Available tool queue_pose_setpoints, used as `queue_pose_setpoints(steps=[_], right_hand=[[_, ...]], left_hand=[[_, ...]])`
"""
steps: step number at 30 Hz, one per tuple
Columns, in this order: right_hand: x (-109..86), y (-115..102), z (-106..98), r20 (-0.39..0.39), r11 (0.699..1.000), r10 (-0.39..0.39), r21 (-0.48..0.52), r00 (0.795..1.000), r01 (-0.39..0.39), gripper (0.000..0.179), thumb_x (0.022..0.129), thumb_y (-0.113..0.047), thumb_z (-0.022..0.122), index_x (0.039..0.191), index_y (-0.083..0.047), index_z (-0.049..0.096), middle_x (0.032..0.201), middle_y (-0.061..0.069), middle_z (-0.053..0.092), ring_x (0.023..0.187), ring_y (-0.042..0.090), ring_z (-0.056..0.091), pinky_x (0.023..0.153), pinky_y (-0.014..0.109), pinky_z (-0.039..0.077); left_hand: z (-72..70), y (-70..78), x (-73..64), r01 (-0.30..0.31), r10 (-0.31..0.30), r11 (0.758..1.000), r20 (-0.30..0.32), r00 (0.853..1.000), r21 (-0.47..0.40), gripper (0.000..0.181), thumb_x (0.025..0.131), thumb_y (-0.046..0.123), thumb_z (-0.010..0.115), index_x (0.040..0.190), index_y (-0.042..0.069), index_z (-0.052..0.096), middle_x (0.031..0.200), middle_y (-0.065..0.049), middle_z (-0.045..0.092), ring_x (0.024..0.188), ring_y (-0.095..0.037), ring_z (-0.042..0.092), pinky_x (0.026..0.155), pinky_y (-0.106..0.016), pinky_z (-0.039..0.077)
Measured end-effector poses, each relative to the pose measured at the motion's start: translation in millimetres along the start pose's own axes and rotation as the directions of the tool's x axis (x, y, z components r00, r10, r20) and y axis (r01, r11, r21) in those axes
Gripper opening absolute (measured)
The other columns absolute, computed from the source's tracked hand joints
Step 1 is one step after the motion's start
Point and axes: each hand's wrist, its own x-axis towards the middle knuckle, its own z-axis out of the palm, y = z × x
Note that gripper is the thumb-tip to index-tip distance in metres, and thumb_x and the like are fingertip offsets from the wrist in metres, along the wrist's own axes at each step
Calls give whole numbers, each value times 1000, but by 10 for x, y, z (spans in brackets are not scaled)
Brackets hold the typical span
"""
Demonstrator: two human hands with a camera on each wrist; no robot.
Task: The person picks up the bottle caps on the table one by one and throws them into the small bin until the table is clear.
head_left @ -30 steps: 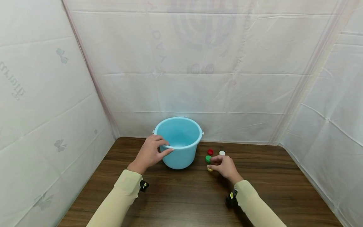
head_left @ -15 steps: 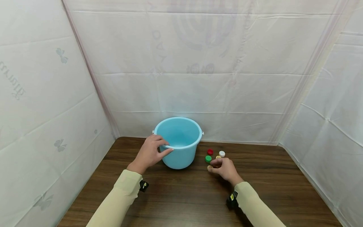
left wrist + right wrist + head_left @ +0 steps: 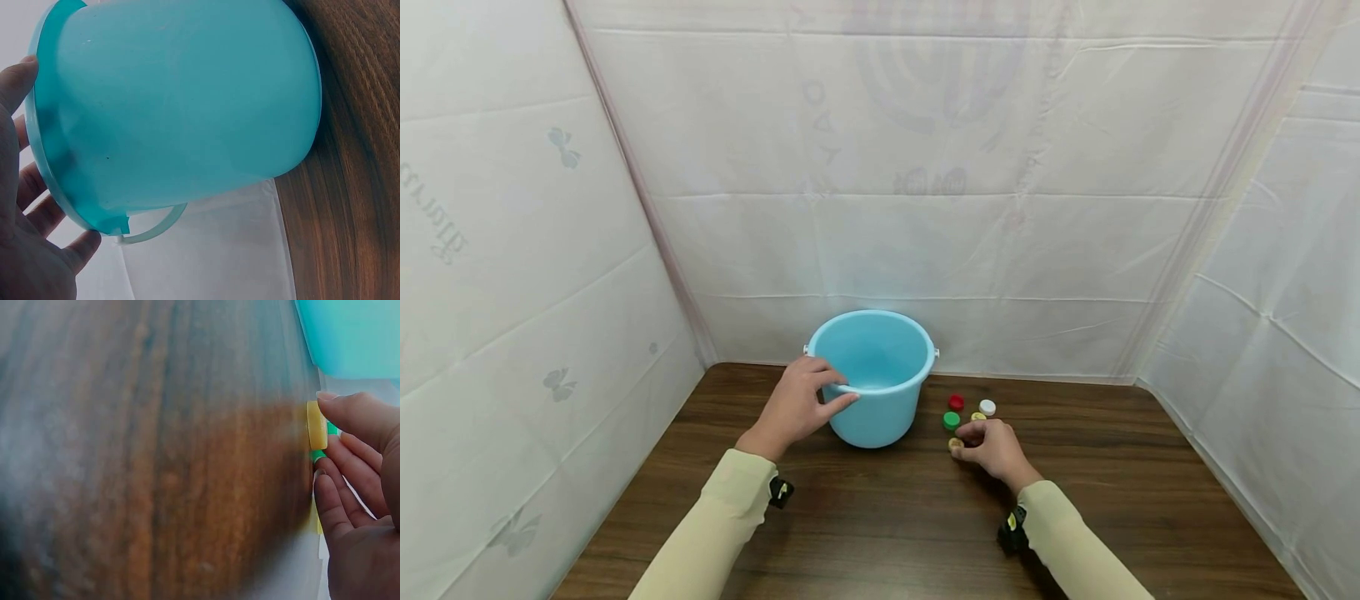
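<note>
My left hand [image 3: 795, 404] grips the near-left rim of a light blue bucket [image 3: 187, 100], thumb on the outside and fingers on the other side of the rim. The bucket stands upright on the wooden table. To its right, my right hand [image 3: 996, 450] pinches a yellow bottle cap [image 3: 317, 425] between thumb and fingers, low at the table. In the head view that yellow cap shows by the thumb tip. Close around the fingers lie a green cap [image 3: 951, 421], a red cap [image 3: 956, 402], a white cap [image 3: 987, 407] and a second yellow cap [image 3: 978, 417], partly hidden by the hand.
A brown wood-grain table [image 3: 880, 533] spreads beneath both arms. White printed sheeting [image 3: 880, 242] hangs behind the bucket and along both sides. The bucket's pale handle [image 3: 156, 231] hangs at its side in the left wrist view.
Around the right fingertips, the yellow cap has tilted and now shows its hollow side. The right hand shifted slightly, uncovering the second yellow cap. The left hand and bucket stayed put.
</note>
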Motion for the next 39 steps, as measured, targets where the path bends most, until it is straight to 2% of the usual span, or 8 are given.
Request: queue_pose_setpoints(steps=[14, 30, 39], right_hand=[[2, 8, 30, -5, 1000, -5, -25, 1000, 5, 23, 77, -11, 90, 98, -11, 80, 95, -2, 77, 91, 14, 70, 84, 39, 60], [9, -23, 51, -23, 999, 2, -51, 1000, -3, 19, 79, -14, 89, 96, -13, 81, 95, -3, 77, 93, 14, 70, 86, 39, 60], [-2, -16, 66, -43, 999, 5, -31, 999, -6, 19, 79, -15, 89, 96, -12, 81, 93, -3, 77, 88, 12, 68, 82, 37, 59]], left_hand=[[9, 2, 5, 4, -4, 1000, 5, 1000, -2, 25, 86, 40, 83, 93, 16, 80, 93, 0, 70, 98, -23, 62, 106, -54, 47], [2, -2, 5, 2, -2, 1000, 2, 1000, -1, 25, 86, 39, 84, 93, 16, 80, 93, 0, 70, 96, -22, 63, 106, -54, 47], [1, 1, -3, 3, -3, 1000, 5, 1000, -4, 25, 86, 39, 84, 93, 16, 80, 93, 0, 70, 97, -22, 62, 106, -54, 47]])
